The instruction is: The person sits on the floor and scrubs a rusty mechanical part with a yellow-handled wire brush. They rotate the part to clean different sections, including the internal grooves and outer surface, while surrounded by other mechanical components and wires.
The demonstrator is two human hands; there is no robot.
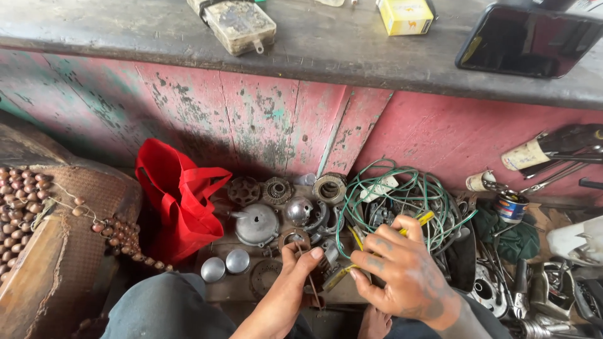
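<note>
My left hand [290, 276] pinches a thin dark wire or rod near a small round metal part [293, 237] at the bottom centre. My right hand [402, 267] is closed around yellow-sleeved wire ends [422, 220] that run from a tangle of green wire [408, 194]. Both hands work over a low wooden board [235, 285] strewn with round metal motor parts, among them a domed silver cover [257, 224] and a toothed ring [330, 187].
A red cloth bag [179, 198] stands to the left, beside a woven seat with brown beads [19, 201]. Tools, a small tin [510, 206] and metal parts pile up on the right. Above runs a grey shelf [326, 50] with a yellow box [405, 16] and a phone [527, 39].
</note>
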